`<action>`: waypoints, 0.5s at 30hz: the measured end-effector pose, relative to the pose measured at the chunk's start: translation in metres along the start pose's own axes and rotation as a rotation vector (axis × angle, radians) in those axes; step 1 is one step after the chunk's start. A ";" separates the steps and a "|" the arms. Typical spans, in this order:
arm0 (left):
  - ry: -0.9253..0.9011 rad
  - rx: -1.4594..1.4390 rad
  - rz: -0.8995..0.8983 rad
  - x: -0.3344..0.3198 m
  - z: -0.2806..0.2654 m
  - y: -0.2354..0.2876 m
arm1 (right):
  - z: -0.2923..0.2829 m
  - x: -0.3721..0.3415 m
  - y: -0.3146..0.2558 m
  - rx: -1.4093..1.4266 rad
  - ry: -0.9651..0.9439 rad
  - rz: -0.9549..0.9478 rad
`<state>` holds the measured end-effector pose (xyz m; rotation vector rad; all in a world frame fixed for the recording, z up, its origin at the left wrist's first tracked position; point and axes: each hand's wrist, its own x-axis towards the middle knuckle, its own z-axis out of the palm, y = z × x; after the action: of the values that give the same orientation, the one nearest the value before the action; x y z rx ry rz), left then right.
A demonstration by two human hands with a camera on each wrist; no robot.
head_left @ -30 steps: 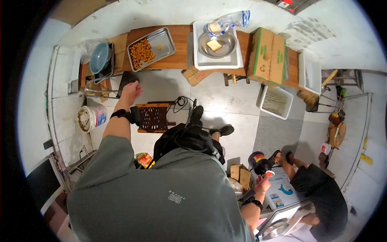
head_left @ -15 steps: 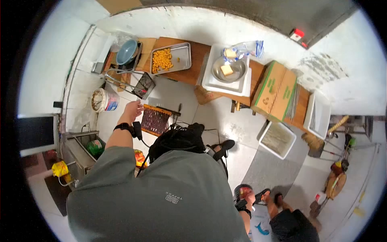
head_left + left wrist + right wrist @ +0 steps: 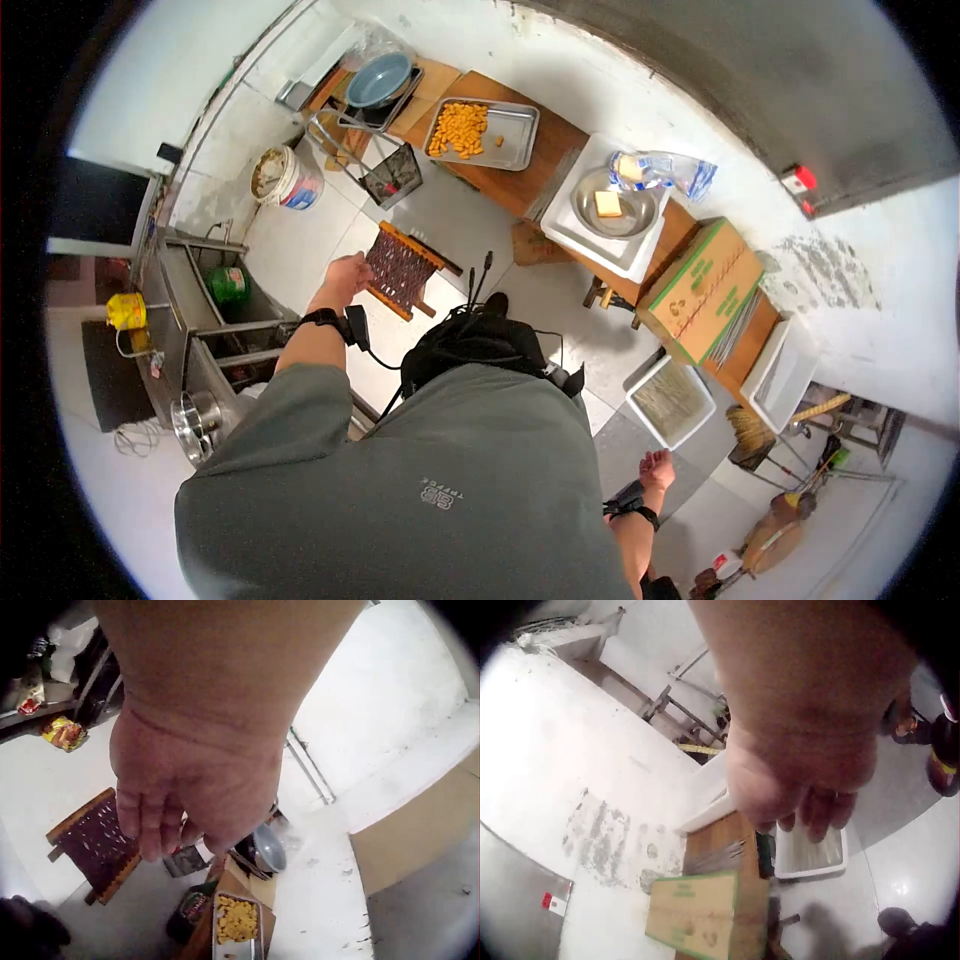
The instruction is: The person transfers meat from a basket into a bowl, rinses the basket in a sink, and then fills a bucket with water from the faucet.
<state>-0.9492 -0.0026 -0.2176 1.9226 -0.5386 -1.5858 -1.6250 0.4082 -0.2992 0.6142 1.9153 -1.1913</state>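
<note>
My left hand (image 3: 347, 275) hangs in the air beside a low woven stool (image 3: 402, 270), holding nothing; in the left wrist view the same hand (image 3: 191, 787) has its fingers loosely bent. My right hand (image 3: 656, 470) is low at the right, just below a white bin of thin sticks (image 3: 670, 402). The right wrist view shows that hand (image 3: 802, 780) empty, its fingers relaxed. On the wooden bench stand a metal tray (image 3: 515, 135) with orange pieces and a white tub (image 3: 640, 262), which holds a steel bowl (image 3: 640, 222) with a pale yellow block.
A cardboard box (image 3: 703, 290) and a long white tray (image 3: 785, 375) sit on the bench's right part. A blue basin (image 3: 379, 80) is at its left end. A white bucket (image 3: 288, 178) stands on the floor, and a metal rack (image 3: 190, 300) is at the left.
The view has turned, so the bench now slants down to the right. My right hand has moved away from the stout container and the other person, who is now nearly out of sight.
</note>
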 end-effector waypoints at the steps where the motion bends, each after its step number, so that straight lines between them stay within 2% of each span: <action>1: 0.162 0.037 -0.022 -0.020 0.017 -0.001 | 0.002 0.004 0.002 -0.010 -0.029 0.025; 3: 0.139 0.004 -0.065 -0.007 -0.003 -0.021 | 0.010 0.003 0.000 -0.029 -0.069 0.042; 6: 0.050 -0.124 -0.131 0.013 -0.034 -0.048 | 0.012 -0.005 -0.005 -0.002 -0.001 0.066; 8: 0.205 -0.085 -0.143 0.008 -0.035 -0.050 | 0.008 -0.010 -0.005 0.013 0.025 0.099; 11: 0.218 -0.172 -0.141 0.045 -0.048 -0.070 | -0.005 0.008 0.004 -0.008 -0.023 0.099; 12: 0.221 -0.174 -0.134 0.030 -0.035 -0.053 | -0.003 0.005 0.004 0.010 -0.035 0.085; 14: 0.266 0.026 -0.099 -0.016 0.004 -0.009 | 0.010 -0.008 0.003 0.040 0.029 0.083; 15: 0.180 0.064 -0.079 -0.007 -0.004 -0.010 | 0.009 -0.005 0.005 0.039 -0.004 0.126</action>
<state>-0.9477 0.0101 -0.2188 2.1329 -0.4476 -1.4397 -1.6151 0.4024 -0.2997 0.7417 1.8254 -1.1509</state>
